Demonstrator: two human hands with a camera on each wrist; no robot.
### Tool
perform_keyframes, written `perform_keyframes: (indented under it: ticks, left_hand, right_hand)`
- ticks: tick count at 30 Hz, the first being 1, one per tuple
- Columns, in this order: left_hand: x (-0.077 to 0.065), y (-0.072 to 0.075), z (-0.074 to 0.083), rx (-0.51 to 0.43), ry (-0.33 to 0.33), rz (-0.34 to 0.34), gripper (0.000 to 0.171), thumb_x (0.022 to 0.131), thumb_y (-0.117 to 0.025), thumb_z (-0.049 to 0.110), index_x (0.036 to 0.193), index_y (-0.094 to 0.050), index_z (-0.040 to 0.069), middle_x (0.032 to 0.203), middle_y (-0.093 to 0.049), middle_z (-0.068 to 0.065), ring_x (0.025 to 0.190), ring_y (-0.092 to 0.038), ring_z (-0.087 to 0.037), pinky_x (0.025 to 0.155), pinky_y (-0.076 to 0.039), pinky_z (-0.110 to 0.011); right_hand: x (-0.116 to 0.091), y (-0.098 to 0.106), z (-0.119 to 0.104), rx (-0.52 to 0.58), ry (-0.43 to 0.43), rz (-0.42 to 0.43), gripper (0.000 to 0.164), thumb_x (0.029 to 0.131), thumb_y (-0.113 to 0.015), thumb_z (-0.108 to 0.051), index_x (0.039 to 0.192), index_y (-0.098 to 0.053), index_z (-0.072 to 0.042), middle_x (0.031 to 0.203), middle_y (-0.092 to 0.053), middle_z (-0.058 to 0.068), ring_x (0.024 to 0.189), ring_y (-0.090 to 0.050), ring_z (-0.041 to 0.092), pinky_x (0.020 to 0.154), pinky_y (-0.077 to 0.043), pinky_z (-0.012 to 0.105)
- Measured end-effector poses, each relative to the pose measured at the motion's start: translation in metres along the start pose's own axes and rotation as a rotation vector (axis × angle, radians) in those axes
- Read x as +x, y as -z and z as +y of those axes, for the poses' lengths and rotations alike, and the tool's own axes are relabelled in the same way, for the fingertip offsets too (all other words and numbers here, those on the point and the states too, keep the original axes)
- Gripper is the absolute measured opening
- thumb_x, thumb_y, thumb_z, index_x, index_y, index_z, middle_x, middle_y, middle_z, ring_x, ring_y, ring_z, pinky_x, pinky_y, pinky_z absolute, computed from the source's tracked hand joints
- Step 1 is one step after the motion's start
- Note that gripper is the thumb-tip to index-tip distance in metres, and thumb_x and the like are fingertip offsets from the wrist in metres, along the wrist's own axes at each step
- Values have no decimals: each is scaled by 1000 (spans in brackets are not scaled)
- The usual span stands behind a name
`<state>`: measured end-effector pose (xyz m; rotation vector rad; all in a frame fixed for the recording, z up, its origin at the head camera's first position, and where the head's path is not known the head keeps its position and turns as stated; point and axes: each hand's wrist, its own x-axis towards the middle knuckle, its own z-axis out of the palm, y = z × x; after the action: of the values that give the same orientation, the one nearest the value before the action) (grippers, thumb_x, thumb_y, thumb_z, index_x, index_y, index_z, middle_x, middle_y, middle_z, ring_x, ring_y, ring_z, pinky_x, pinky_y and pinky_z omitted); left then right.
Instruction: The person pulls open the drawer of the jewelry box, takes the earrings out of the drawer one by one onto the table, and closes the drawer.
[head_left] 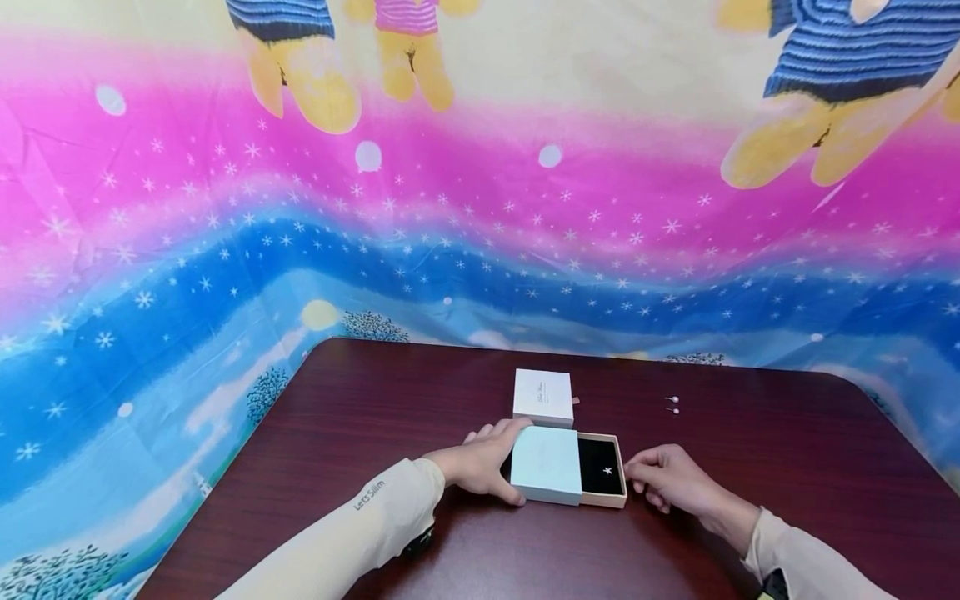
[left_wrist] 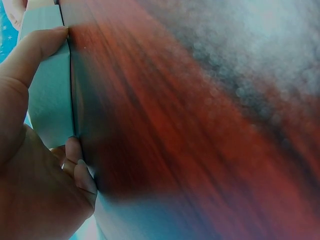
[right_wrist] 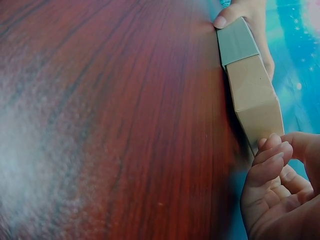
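A pale mint jewelry box sleeve [head_left: 543, 462] lies on the table with its tan drawer [head_left: 604, 502] partly slid out to the right. Inside the drawer a black pad [head_left: 592, 454] carries a small silvery star-shaped piece [head_left: 607, 471]. My left hand [head_left: 482, 461] grips the sleeve from its left end; in the left wrist view the thumb lies along its near side [left_wrist: 50, 100]. At the drawer's outer end my right hand [head_left: 672, 481] has thumb and fingers pinched together. The right wrist view shows those fingertips right at the drawer's end wall [right_wrist: 262, 122]; whatever they pinch is hidden by them.
Just behind the mint box stands a white box [head_left: 542, 396] with a small tab [head_left: 576, 401] on its right side. Two small pearl-headed pins or earrings [head_left: 674, 400] lie farther right on the dark red table [head_left: 420, 392]. A patterned cloth [head_left: 480, 208] hangs behind.
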<state>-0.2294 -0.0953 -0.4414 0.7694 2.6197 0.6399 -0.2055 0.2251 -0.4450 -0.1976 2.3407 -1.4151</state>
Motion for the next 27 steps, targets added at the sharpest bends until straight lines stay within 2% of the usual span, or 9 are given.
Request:
perform_keyframes:
  ticks: [14, 27]
  left_hand:
    - [0, 1, 0, 4, 2, -1, 108, 75, -87, 41, 158, -19, 26, 154, -38, 1, 127, -40, -18, 105, -32, -39]
    - [0, 1, 1, 3, -3, 1, 107, 74, -88, 40, 157, -20, 26, 154, -39, 0, 129, -41, -22, 108, -31, -44]
  right_hand:
    - [-2, 2, -2, 9, 12, -7, 26, 99, -54, -14, 105, -68, 7, 70, -56, -4, 49, -46, 4, 48, -42, 23]
    - [-5, 7, 5, 21, 15, -4, 27, 99, -53, -13, 107, -67, 8, 70, -55, -5, 49, -46, 3, 48, -41, 22]
